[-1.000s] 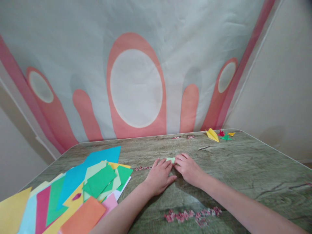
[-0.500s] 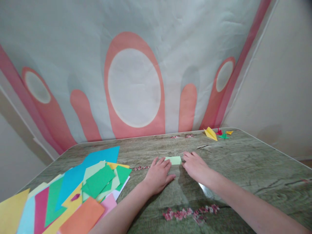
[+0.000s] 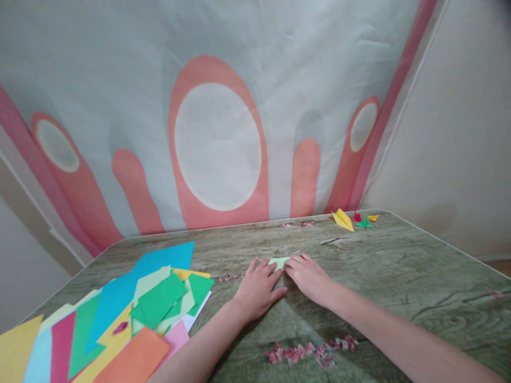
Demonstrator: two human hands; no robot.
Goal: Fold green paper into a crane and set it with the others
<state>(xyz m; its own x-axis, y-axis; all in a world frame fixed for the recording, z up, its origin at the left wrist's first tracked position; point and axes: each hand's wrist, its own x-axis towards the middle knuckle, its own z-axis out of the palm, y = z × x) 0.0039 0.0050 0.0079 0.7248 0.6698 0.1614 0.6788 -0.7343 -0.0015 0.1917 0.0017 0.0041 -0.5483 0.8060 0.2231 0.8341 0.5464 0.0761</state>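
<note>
A small pale green piece of folded paper [image 3: 278, 263] lies on the table in front of me, mostly covered by my hands. My left hand [image 3: 259, 290] rests flat across its left part, fingers spread and thumb pointing right. At the paper's right end is my right hand [image 3: 309, 276], its fingers drawn together and bent down onto the edge, pinching or pressing there. The fingertips of the two hands are close together, with a narrow bit of the paper showing between them.
On the left lies a spread of coloured paper sheets, with an orange sheet [image 3: 133, 356], a green sheet [image 3: 159, 300] and a blue sheet [image 3: 167, 258]. A yellow paper plane [image 3: 342, 219] and small folded figures, one green [image 3: 364, 222], sit at the far right edge. Behind hangs a printed backdrop [image 3: 219, 149].
My right hand has moved left, from just beside the paper's right end onto it, covering more of the paper. My left hand stays in place. The view has shifted slightly.
</note>
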